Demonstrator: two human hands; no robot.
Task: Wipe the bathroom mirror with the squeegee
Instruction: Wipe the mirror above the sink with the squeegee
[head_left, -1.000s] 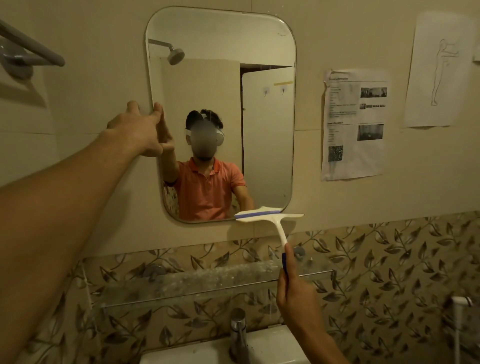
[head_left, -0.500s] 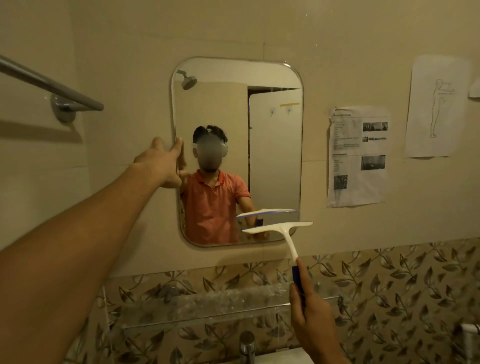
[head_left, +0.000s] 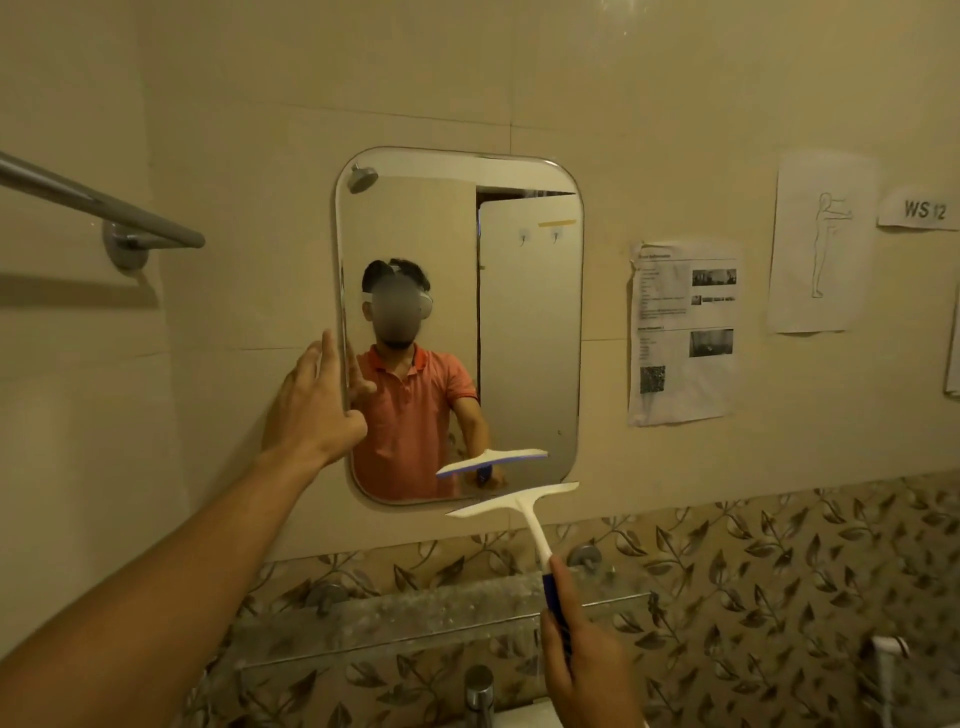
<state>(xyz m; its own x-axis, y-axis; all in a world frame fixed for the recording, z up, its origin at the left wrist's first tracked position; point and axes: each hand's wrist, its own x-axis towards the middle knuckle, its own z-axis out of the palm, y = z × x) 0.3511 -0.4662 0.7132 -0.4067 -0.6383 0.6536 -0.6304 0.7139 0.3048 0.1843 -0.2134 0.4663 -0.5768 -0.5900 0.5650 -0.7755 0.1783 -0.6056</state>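
Squeegee (head_left: 519, 501) | in right hand (head_left: 587, 670) (blade at mirror (head_left: 524, 338) bottom) | sign (head_left: 922, 210): "WS 12"

Only legible txt: "WS 12", bold dark chars on a white paper slip (head_left: 918, 209) stuck to the wall, approx 2 o'clock from the mirror (head_left: 524, 322). Printed sheet (head_left: 683, 312) at mirror's 3 o'clock has headings, small photos and a QR code (head_left: 652, 379) at its 7 o'clock. Its print is too small to read.

The tiled wall (head_left: 467, 78) carries the mirror (head_left: 524, 338), a towel bar (head_left: 104, 208) left of it and paper sheets (head_left: 683, 332) on its right. A glass shelf (head_left: 415, 608) sits below.
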